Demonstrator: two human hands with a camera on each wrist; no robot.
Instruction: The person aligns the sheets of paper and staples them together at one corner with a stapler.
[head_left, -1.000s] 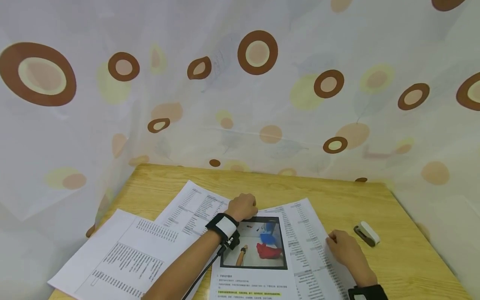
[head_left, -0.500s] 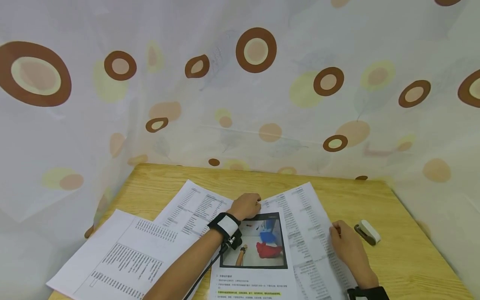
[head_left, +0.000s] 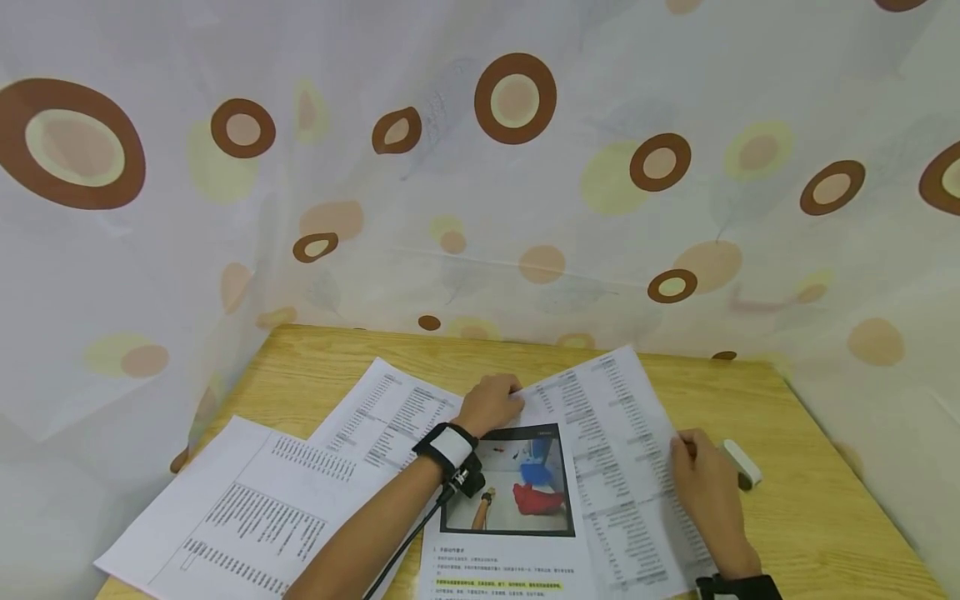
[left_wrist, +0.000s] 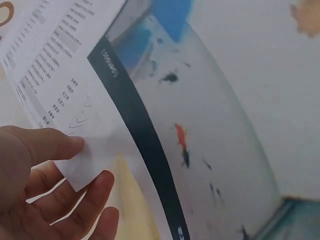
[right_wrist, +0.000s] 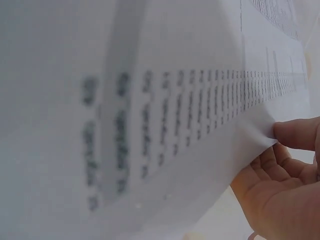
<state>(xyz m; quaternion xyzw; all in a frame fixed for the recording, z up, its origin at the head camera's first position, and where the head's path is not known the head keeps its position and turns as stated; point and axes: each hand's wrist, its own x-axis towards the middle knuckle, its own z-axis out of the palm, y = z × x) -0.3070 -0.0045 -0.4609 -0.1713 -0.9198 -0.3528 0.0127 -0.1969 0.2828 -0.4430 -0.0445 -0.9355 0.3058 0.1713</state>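
Observation:
A printed sheet of paper [head_left: 611,467] with columns of text is held up at both sides. My left hand [head_left: 489,404] pinches its upper left corner, thumb [left_wrist: 60,144] on the printed face and fingers below. At the right edge, my right hand [head_left: 708,492] pinches the same sheet between thumb and curled fingers, and the paper puckers at the thumb [right_wrist: 297,134] in the right wrist view. A page with a colour photo [head_left: 525,483] and a yellow-highlighted line overlaps the sheet's left part, just below my left hand.
Two more printed sheets lie to the left, a nearer one [head_left: 247,508] overlapping a farther one [head_left: 386,408]. A small white and dark stapler [head_left: 742,464] sits right of my right hand, partly hidden. The wooden table [head_left: 360,346] ends at a patterned curtain [head_left: 465,192].
The text sheet's upper right corner has risen toward the back of the table. My right hand has moved up and slightly right with its edge, now partly covering the stapler. My left hand rose slightly.

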